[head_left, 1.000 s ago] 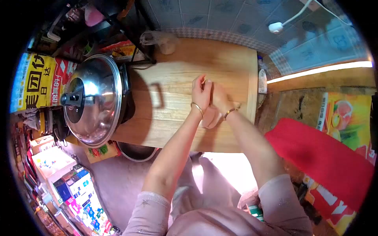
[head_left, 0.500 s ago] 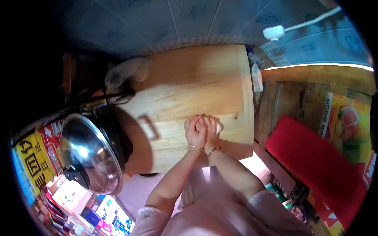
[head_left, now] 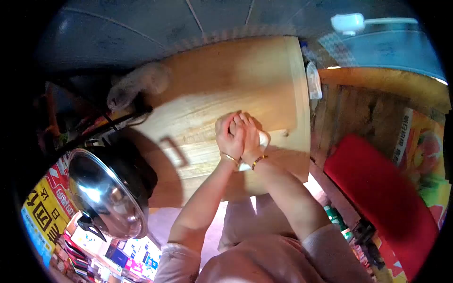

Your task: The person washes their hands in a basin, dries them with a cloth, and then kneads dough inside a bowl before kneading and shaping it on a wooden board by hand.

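Observation:
A lump of white dough [head_left: 264, 137] lies on the wooden board, mostly covered by my hands; it shows at the right side and below the wrists. My left hand [head_left: 228, 136] and my right hand [head_left: 251, 137] are clasped together, fingers closed, pressing down on the dough with arms stretched out. How the fingers interlock underneath is hidden. A small pale bit [head_left: 284, 133] sits on the board just right of the dough.
The wooden board [head_left: 226, 85] reaches back to the tiled wall. At left stands a dark pot with a shiny lid [head_left: 106, 193]; behind it lies a clear plastic bag [head_left: 141, 85]. A red padded seat [head_left: 377, 203] is at right, and a white plug [head_left: 348, 22] hangs above.
My clasped hands have pushed forward, away from my body, and more of the dough shows beside and behind them. The camera view has shifted slightly.

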A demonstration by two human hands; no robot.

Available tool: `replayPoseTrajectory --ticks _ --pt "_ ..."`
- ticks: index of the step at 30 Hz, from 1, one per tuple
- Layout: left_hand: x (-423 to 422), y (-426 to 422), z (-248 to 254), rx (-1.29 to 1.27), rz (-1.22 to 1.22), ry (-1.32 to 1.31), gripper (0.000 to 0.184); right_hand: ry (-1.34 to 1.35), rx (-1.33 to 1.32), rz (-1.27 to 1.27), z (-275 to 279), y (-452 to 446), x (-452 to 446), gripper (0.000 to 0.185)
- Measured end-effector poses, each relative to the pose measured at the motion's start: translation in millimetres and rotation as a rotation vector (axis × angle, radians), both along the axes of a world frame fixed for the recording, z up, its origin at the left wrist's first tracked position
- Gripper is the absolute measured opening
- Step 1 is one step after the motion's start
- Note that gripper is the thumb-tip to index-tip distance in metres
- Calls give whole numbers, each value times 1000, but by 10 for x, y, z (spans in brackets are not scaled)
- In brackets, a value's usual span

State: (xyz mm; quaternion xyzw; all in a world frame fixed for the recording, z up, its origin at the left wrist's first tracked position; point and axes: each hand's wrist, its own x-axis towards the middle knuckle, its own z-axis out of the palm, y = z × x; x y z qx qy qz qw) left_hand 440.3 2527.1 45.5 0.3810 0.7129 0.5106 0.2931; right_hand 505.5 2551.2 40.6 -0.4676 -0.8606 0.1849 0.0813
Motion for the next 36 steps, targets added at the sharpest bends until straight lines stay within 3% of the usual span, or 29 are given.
replayPoseTrajectory --ticks 3,4,8,11,13,14,15,16,18,20,24,27,31,33,34,35,36 --pt "12 11 -58 18 61 -11 19 -43 -180 78 148 124 -20 18" --pt "18 26 -132 64 73 -17 19 27 -143 -5 -129 64 -11 19" --pt "37 7 -162 138 76 57 23 234 -140 -85 -273 -1 46 23" --pt "-14 -35 -35 121 41 141 29 263 -225 -96 153 31 84 27" --pt "-2 -145 62 -139 18 2 31 30 -742 -123 1115 -66 187 30" --pt "13 -178 168 -82 -8 -71 34 200 -873 -416 623 -179 280 37" --pt "64 -204 275 -68 -3 -73 34 198 -860 -410 314 -347 295 37" --pt "139 -316 353 -144 -10 -76 33 523 -732 -499 60 -571 267 30" --pt "273 -745 354 -198 -9 -90 31 837 -608 -588 89 -939 348 28" --pt "341 -1103 299 -102 -35 19 28 -193 59 -98 332 -1081 484 25" --pt "478 -1310 279 51 21 273 24 -89 139 -24 6 -1246 465 25" --pt "199 -963 159 -72 -73 175 25 -305 123 71 22 -1086 282 23" --pt "55 -659 52 -115 -27 41 24 -73 16 -107 -71 -711 38 18" --pt "-29 -476 55 -79 -27 64 23 -164 138 -147 -153 -613 -48 16" --pt "-65 -416 38 -80 -36 45 23 -343 89 -77 -202 -594 -38 15" --pt "-81 -401 53 -88 -41 27 22 -348 75 -71 66 -523 -77 15" --pt "-97 -342 60 -100 -13 -10 21 -673 34 -1 529 -314 -181 22"
